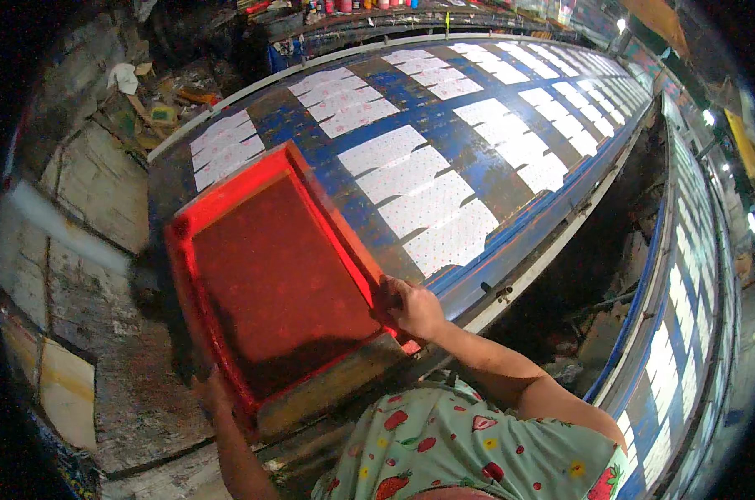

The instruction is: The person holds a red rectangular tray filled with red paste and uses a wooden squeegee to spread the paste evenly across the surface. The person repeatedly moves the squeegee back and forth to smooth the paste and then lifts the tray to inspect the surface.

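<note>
From the head camera I look down on a large red printing screen (281, 279), a flat rectangular frame with red mesh stretched inside it, and I place everything else around it. The screen lies at the near end of a long blue printing table (444, 117) that runs away from it toward the upper right. I cannot tell whether the screen rests flat on the table or is lifted a little off it.

My right hand (412, 307) is at the right edge of the screen, near its closest corner. The fingers are curled around the frame edge in a firm grip. My left hand (211, 392) is at the screen's near-left corner, touching the frame from underneath or beside it. Most of that hand is hidden by the frame, so I cannot tell how its fingers are set.

Beyond the far side of the screen, rows of white fabric pieces (431, 204) with small red dots lie flat on the table, set side by side in lines that carry on far into the distance. The nearest pieces lie just beside the screen's upper right edge.

To the left of the screen is a worn, stained floor (94, 250). Below the screen, at the bottom of the view, is my pale green shirt (469, 446) printed with strawberries.
</note>
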`<action>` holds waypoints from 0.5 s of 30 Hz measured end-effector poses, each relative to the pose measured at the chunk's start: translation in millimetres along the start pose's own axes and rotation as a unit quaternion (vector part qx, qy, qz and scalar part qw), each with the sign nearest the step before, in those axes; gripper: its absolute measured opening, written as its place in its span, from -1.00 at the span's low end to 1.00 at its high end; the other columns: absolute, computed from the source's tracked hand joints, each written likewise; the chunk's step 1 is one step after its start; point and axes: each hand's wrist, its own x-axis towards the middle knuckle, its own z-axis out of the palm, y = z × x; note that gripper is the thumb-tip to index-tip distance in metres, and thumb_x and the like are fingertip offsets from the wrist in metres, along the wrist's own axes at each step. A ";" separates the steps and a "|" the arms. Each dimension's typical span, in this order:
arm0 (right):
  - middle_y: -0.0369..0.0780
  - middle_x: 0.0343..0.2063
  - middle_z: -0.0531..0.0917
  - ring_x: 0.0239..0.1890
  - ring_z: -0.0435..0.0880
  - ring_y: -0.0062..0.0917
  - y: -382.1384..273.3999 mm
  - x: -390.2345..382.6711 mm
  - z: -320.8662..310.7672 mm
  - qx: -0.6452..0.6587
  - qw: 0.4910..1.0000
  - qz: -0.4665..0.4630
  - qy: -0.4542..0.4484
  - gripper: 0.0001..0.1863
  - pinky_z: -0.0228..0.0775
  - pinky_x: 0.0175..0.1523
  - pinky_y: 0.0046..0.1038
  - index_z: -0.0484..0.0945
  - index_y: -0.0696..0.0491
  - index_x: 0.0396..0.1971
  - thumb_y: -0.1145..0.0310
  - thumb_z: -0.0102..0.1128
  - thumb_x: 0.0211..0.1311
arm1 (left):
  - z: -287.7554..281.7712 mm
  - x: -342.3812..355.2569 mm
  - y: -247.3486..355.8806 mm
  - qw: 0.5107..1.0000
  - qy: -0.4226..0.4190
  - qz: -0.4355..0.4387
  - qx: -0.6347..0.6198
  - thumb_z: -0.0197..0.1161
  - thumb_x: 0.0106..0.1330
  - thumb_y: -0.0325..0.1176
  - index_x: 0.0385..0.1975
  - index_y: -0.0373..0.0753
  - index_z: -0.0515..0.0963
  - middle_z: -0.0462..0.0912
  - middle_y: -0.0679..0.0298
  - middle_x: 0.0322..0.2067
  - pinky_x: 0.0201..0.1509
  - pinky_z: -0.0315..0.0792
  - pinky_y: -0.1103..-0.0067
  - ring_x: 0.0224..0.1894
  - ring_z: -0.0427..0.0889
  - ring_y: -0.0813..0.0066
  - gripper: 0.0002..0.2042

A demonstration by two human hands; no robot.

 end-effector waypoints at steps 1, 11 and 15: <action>0.05 0.05 0.80 0.08 0.79 0.12 -2.7 0.2 1.8 0.003 1.000 -0.008 0.013 -0.30 0.70 0.13 0.06 0.62 -0.09 0.40 0.26 0.54 0.22 | 0.5 -3.7 -2.0 1.000 0.002 0.000 0.010 0.63 0.28 0.10 0.59 -0.57 0.30 0.37 -0.30 0.58 0.69 0.30 0.13 0.59 0.41 -0.19 0.07; -0.05 -0.06 0.81 -0.03 0.81 0.02 -35.8 3.2 -24.4 -0.010 0.998 -0.034 0.043 -0.51 0.69 0.07 -0.04 0.78 -0.11 0.18 0.37 0.47 0.20 | -40.8 -66.2 93.7 0.994 -0.095 -0.009 -0.043 0.57 0.36 0.06 0.62 -0.49 0.29 0.25 -0.17 0.64 0.71 0.24 0.09 0.63 0.31 -0.14 0.00; -0.03 -0.13 0.81 -0.07 0.81 0.02 -37.1 18.1 -47.5 -0.029 0.996 -0.061 0.060 -0.58 0.68 0.03 -0.04 0.80 -0.05 0.08 0.39 0.49 0.18 | -41.4 -90.4 146.2 0.986 -0.070 -0.024 -0.152 0.60 0.34 -0.27 0.62 -0.53 0.24 0.41 -0.16 0.55 0.64 0.37 0.16 0.51 0.48 -0.06 -0.07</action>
